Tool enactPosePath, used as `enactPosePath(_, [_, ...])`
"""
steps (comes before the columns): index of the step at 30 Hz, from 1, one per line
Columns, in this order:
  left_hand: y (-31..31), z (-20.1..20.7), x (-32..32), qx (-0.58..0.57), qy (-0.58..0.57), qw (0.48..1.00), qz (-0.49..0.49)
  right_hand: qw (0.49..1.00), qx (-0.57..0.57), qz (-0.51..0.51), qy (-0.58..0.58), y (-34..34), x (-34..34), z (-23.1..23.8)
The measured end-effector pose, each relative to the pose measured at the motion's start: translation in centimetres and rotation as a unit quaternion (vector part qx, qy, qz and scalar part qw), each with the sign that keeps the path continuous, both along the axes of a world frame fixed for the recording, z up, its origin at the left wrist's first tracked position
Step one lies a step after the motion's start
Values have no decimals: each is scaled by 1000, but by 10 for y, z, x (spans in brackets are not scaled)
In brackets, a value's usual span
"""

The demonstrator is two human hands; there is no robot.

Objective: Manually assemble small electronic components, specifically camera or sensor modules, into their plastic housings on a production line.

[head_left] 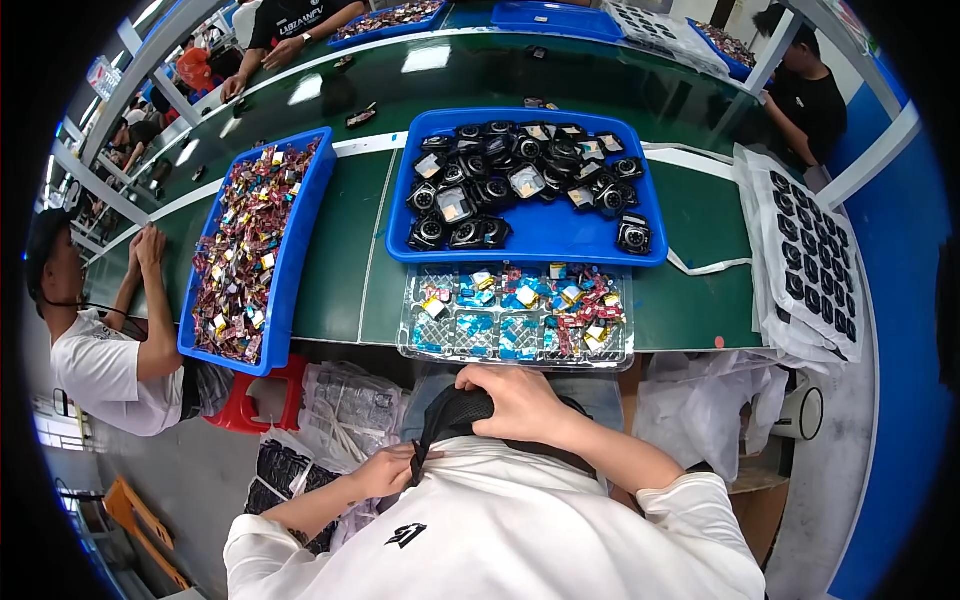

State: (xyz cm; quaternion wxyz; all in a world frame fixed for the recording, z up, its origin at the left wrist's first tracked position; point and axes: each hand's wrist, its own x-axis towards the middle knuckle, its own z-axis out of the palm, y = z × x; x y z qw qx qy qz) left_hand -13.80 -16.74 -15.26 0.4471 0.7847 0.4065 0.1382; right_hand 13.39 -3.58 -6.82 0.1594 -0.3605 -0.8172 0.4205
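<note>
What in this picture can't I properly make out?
All in the head view:
- Left hand: its fingertips are partly hidden by the black cloth.
- Right hand: it covers the part of the cloth beneath.
- Black cases: upper ones hide those below.
- Colourful scraps: too small and jumbled to tell apart.
- Person in black, upper left: head cut off by the top edge.
</note>
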Motion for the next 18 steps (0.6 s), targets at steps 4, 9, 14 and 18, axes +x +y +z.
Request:
enactPosePath(4, [3,6,-13,77,2,996,33,999,-35,21,-27,8,-4,0])
enactPosePath(9, [46,102,-7,315,23,944,98,998,-25,33,-41,11,-5,-10])
enactPosePath(14, [139,160,49,410,16,888,208,995,52,82,-27,3,-5,0])
enactPosePath(18, [173,168,59,322,148,911,213,982,4,182,51,-1,11,24])
